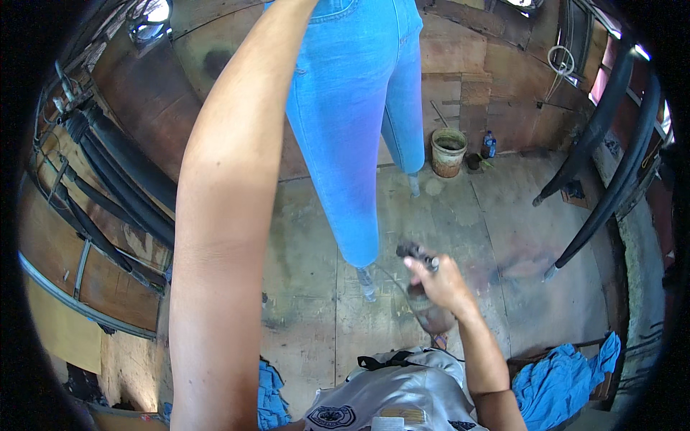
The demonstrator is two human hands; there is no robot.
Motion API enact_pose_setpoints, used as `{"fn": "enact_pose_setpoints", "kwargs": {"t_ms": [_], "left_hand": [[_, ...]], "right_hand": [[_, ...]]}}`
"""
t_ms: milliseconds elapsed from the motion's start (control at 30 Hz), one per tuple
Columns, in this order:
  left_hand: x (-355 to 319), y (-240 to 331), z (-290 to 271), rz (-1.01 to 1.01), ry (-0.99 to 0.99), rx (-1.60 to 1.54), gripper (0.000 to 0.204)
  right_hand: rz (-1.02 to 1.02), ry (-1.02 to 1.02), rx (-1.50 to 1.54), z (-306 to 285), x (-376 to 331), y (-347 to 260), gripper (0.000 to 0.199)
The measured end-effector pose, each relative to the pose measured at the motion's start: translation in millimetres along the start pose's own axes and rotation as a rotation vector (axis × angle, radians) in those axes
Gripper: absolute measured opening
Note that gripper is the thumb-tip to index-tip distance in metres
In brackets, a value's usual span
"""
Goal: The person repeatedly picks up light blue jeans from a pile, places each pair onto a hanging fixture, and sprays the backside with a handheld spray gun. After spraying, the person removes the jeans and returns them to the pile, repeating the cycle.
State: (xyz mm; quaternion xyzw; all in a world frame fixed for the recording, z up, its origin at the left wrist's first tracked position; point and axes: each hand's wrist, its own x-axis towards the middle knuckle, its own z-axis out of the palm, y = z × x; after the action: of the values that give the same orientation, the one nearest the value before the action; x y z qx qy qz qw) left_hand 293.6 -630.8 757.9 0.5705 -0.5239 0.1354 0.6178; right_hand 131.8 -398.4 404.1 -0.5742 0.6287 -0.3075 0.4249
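The left forearm [223, 215] lies nearest the camera, filling the left-centre of the frame from the lower edge to the top. It leads to a left hand beyond the upper edge, so I cannot tell what those fingers are doing. The jeans [345, 122] hang at the upper centre on a leg form [366, 286], its foot showing under the nearer hem. Right of the lower centre, the right hand [444, 281] has its fingers wrapped around a spray gun [411, 250], which is near that hem but apart from it. A thin hose [392, 276] curves beside the gun, over the floor [309, 230].

A violet cast runs down the inner side of the nearer leg (spray or just light, I cannot tell). To spray this well, I would keep the nozzle square to the cloth and at an even gap, sweep along the leg in overlapping passes, and release the trigger at the end of each. The forearm covers part of the view, so it should stay out of the spray's path. The hose needs slack, clear of the form's foot.
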Motion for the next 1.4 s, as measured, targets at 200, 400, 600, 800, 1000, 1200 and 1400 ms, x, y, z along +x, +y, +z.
{"fn": "enact_pose_setpoints", "kwargs": {"t_ms": [200,400,600,800,1000,1200,1400], "left_hand": [[41,-55,-5,0.318,-0.168,-0.345,0.142],[73,-82,-21,0.111,-0.431,-0.490,0.146],[58,-63,-16,0.301,0.226,0.346,0.118],[-18,1,9,0.782,0.222,-0.033,0.042],[-64,19,3,0.688,0.242,0.214,0.056],[-46,-13,-42,0.571,0.049,0.022,0.060],[-12,-45,-58,0.422,-0.229,-0.326,0.056]], "right_hand": [[0.006,0.006,0.126,-18,-11,55,0.037],[-0.205,0.142,0.165,-74,-11,57,0.043],[-0.202,0.163,0.207,-133,-2,57,0.050],[-0.281,0.183,0.140,-164,18,47,0.042],[-0.400,0.189,0.312,-203,31,1,0.048],[-0.738,0.251,0.557,-234,22,-57,0.051],[-0.759,0.319,0.453,-241,32,-65,0.042]]}}
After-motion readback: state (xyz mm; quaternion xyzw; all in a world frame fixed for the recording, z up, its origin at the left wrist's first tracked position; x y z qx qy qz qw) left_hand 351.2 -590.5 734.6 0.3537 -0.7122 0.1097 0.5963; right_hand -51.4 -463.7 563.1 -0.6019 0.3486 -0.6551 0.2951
